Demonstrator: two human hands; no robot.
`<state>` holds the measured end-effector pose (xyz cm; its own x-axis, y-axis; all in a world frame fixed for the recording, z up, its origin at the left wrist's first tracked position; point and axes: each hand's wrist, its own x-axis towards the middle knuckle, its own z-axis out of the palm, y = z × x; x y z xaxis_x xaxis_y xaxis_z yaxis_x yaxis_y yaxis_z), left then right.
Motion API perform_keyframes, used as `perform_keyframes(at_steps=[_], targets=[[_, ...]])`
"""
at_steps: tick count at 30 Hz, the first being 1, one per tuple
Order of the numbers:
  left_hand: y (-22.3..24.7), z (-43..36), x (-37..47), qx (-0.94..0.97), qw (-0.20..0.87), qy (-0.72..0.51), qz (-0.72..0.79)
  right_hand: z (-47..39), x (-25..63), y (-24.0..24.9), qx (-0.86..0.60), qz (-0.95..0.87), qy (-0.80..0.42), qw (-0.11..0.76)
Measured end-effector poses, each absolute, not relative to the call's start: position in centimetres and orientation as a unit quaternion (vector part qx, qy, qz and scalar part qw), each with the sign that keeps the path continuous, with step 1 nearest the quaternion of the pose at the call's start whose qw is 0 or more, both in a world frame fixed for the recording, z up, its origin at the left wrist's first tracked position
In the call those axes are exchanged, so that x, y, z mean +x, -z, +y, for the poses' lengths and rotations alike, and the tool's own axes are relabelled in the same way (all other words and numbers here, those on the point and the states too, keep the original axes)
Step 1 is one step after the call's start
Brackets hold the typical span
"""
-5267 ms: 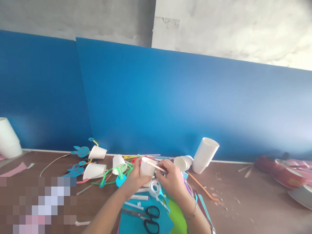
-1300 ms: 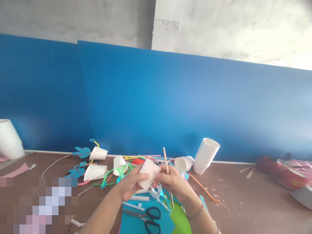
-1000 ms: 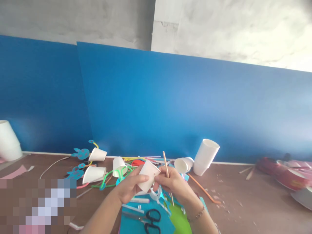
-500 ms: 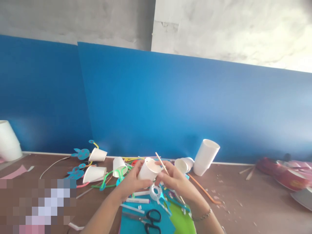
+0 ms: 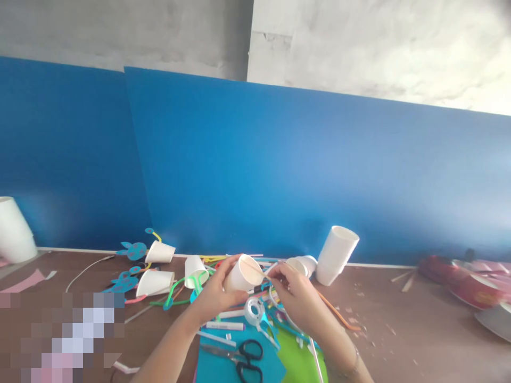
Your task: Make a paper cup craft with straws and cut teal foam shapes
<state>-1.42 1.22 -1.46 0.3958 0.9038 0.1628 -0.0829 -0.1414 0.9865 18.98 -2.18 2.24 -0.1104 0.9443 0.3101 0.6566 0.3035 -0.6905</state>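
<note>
So the white paper cup (image 5: 236,279) is in the middle of the near-to-far spread, held up over the craft clutter, and the left hand (image 5: 215,299) has it. That hand is curved partly open around the cup's left side, thumb low on the near side, other fingers behind. The right hand (image 5: 296,299) is closed down to a pinch at the right end of the wooden stick (image 5: 257,268).

Big change from half a second ago: the stick was slanting up outside the cup, across the right fingers, and now it lies across the cup's open mouth, its left part reaching over or into it. Can't tell exactly where the tip ends up. The right hand also sits a bit further right, and the mouth is turned more to the right.

The cup itself is plain white, slightly tapered, tilted with its rolled rim up and the pale inside showing. The holes seen in the side a second ago aren't readable now.

Just below the cup is the tape roll (image 5: 248,314), then a white marker (image 5: 224,326) and black-handled scissors (image 5: 246,357) on the blue sheet (image 5: 215,367). Green paper (image 5: 297,359) is to their right. Far right of the hands, a cup stack (image 5: 336,256) leans right.
</note>
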Motion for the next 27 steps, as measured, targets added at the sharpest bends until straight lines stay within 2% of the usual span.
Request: perform_keyframes(at_steps=[5,12,18,23,27], targets=[[1.5,0.9,-1.0,0.631,0.556,-0.429,0.329,-2.2,17.9,-2.3,-0.569,-0.712,-0.186,0.366],[1.1,0.3,-0.3,0.662,0.511,-0.418,0.355,-2.9,17.3,-1.9,-0.547,-0.761,-0.148,0.315],[0.8,1.1,-1.0,0.633,0.461,-0.451,0.428,-3.3,19.1,-2.3,-0.627,-0.725,-0.118,0.26],[1.4,0.7,0.2,0.618,0.434,-0.482,0.444,-3.8,18.0,-3.2,-0.596,-0.721,-0.164,0.312],[2.0,-0.1,1.5,0.64,0.475,-0.483,0.363,-4.1,16.1,-3.8,-0.565,-0.733,-0.183,0.33]])
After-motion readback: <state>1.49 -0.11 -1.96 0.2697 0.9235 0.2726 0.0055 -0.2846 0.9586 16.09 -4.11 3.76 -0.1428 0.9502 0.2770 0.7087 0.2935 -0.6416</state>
